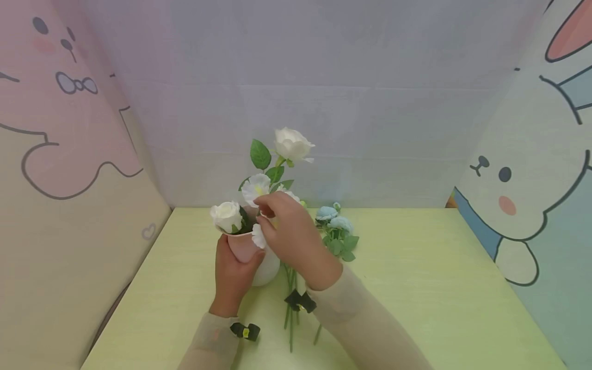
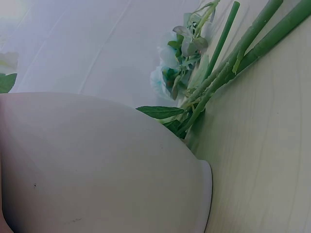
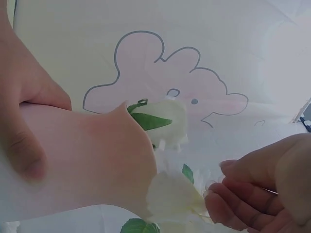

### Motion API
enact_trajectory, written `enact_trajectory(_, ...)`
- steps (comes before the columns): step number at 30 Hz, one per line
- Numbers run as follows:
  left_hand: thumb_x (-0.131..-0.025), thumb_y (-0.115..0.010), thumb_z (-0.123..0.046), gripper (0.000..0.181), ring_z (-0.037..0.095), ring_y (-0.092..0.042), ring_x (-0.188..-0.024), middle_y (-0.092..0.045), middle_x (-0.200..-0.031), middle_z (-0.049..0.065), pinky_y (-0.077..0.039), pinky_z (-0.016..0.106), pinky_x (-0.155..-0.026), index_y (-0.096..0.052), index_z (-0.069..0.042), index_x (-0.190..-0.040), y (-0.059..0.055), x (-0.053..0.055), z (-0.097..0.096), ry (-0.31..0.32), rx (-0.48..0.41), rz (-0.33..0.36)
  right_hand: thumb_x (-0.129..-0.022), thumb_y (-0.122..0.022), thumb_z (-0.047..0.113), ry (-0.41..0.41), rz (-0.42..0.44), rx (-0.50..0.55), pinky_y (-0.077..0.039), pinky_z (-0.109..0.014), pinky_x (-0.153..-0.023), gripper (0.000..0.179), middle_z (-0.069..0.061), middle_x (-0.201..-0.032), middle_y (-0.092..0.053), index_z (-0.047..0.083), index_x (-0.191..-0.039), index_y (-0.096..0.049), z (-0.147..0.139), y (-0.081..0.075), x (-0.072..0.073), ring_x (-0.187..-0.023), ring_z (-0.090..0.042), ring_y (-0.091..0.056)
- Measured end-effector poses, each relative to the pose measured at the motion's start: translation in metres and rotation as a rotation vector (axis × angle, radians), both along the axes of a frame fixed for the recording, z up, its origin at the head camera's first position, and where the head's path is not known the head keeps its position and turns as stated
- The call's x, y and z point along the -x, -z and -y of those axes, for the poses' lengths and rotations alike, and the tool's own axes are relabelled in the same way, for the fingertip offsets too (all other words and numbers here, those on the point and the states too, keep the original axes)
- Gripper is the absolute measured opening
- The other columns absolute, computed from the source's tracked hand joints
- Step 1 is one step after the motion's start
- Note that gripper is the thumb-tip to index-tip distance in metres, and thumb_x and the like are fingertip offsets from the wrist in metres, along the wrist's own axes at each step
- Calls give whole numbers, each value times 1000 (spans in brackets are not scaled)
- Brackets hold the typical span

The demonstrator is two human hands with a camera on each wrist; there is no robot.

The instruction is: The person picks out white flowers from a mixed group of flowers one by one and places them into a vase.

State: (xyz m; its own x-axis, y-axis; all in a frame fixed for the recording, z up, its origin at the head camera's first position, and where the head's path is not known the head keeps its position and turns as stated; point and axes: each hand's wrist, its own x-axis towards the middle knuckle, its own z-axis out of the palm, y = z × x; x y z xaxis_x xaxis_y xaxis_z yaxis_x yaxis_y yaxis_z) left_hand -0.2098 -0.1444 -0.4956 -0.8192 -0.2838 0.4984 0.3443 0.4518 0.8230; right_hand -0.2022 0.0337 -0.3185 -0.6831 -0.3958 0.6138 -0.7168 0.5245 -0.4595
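My left hand (image 1: 233,277) grips a pale pink-and-white vase (image 1: 242,246) from its near left side, the thumb across its front. In the left wrist view the vase wall (image 2: 97,160) fills the lower left. A short white rose (image 1: 227,217) sits at its rim, and a taller white rose (image 1: 293,145) rises above. White ruffled flowers (image 1: 256,189) cluster at the right of the opening. My right hand (image 1: 298,239) is beside them, fingers loosely bent. In the right wrist view its fingertips (image 3: 216,204) are close to a white bloom (image 3: 172,196), with a gap showing before the thumb.
Light blue flowers (image 1: 339,223) with green leaves lie on the yellow-green table (image 1: 416,288), right of the vase. Several green stems (image 1: 291,324) extend toward the near edge, partly under my right forearm. A pale cloth wall (image 1: 370,113) stands behind, with cartoon-printed panels on both sides.
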Motion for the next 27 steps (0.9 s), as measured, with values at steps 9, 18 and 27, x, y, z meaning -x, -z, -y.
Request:
enact_trajectory(9,-71,-94,-27,95,27,-56,-107,-57,-129,14,-43,47,-92,-43,-2,-146,0,-1,-1,19,-23,-17,-95,-69,11,-7,-102,224,-53,-31,-79,11,-3,-95,-67,5,-104,-71,-14,12,-5,-87,-17,-63)
enact_trajectory(18,-71,-93,-28,95,29,-56,-106,-56,-128,14,-43,49,-90,-42,-1,-146,0,-2,-1,1,0,-14,-94,-70,7,-9,-122,388,-56,-34,-75,7,-4,-91,-68,3,-98,-71,-36,27,-2,-81,-16,-64)
enact_trajectory(27,-71,-92,-26,94,30,-56,-105,-56,-128,15,-44,50,-89,-42,-1,-146,-1,-3,-1,-6,-6,8,-94,-70,3,37,-38,434,-57,-39,-73,7,-7,-94,-68,2,-100,-71,-53,54,0,-81,-18,-65)
